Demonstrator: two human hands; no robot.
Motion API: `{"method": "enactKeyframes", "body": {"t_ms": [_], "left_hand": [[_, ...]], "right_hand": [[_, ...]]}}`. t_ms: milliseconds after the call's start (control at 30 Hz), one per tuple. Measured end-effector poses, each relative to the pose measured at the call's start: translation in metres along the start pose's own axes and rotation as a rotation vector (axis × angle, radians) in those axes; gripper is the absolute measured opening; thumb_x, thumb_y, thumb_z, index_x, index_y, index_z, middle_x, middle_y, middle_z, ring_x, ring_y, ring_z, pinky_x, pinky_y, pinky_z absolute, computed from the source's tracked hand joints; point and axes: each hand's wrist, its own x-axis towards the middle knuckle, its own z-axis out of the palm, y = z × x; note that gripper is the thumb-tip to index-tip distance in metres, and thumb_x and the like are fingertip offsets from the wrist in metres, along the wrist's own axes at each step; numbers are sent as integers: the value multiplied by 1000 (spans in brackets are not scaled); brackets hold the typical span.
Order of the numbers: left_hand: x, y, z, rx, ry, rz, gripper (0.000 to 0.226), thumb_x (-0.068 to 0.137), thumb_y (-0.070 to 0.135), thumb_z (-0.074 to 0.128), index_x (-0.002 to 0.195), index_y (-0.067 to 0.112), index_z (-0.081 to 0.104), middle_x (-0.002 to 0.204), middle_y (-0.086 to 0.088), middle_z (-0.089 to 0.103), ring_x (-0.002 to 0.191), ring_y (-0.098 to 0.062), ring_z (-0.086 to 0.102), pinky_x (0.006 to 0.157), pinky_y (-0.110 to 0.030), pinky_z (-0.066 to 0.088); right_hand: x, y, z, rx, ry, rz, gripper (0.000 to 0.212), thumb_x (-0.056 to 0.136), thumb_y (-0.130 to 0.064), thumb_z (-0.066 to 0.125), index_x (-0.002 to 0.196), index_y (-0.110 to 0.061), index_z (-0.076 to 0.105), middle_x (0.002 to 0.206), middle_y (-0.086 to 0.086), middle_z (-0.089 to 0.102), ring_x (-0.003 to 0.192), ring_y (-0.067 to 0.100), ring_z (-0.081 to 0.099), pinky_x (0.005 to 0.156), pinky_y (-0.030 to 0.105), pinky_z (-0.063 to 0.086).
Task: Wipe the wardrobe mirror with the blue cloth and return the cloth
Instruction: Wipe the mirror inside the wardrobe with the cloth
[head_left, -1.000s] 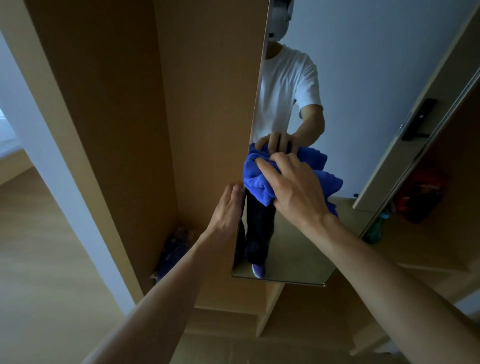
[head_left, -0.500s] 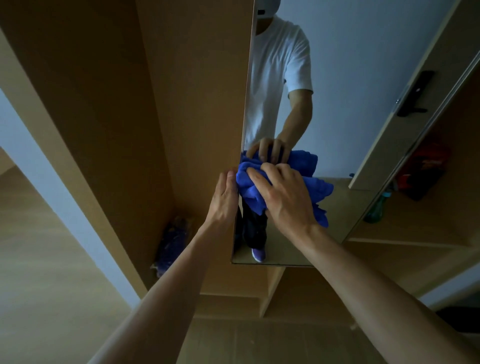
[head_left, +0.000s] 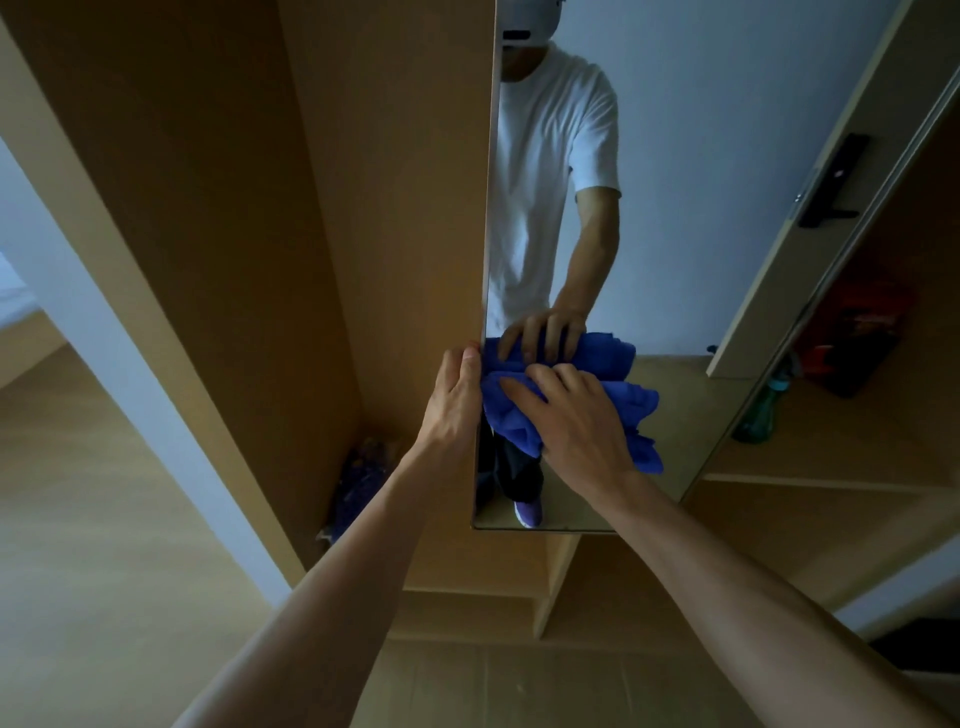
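Up close, right hand (head_left: 576, 431) grips bunched blue cloth (head_left: 511, 423) against wardrobe mirror (head_left: 675, 260), left hand (head_left: 452, 400) flat with straight fingers on mirror's left edge

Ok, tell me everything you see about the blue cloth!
The blue cloth is bright blue, soft and fluffy-looking, like a towel. It is scrunched into a thick wad, not spread flat. The right hand holds it pressed against the lower part of the mirror, fingers spread over it. The mirror shows its reflection just above. The left hand sits beside its left edge.
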Motion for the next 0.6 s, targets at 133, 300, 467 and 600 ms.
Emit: {"method": "enactKeyframes", "body": {"t_ms": [133, 300, 467, 600], "left_hand": [[-9, 2, -1, 18, -33, -3, 34, 102, 59, 32, 119, 41, 55, 122, 7, 65, 118, -16, 60, 109, -50, 45], [-17, 0, -1, 87, -48, -12, 39, 103, 55, 37, 141, 47, 41, 136, 9, 60, 126, -17, 56, 111, -45, 43], [-23, 0, 6, 65, -73, 38, 54, 102, 26, 56, 151, 31, 33, 139, -6, 57, 125, -24, 59, 106, -51, 49], [-23, -4, 6, 91, -61, 37, 66, 97, 20, 62, 154, 31, 30, 145, -7, 51, 132, -23, 53, 108, -51, 48]], "right_hand": [[13, 17, -31, 55, 145, 67, 51, 86, -10, 57, 137, -16, 57, 121, 13, 60, 94, 32, 56, 78, 46, 48], [33, 40, -68, 64, 239, 86, 58, 78, -7, 76, 134, -14, 61, 116, 13, 62, 94, 34, 57, 79, 47, 47], [31, 48, -72, 48, 262, 51, 53, 82, -12, 74, 134, -13, 62, 118, 12, 63, 96, 34, 58, 80, 47, 47], [25, 47, -54, 50, 245, 34, 52, 84, -16, 74, 134, -16, 60, 117, 8, 63, 96, 30, 57, 82, 45, 47]]}}
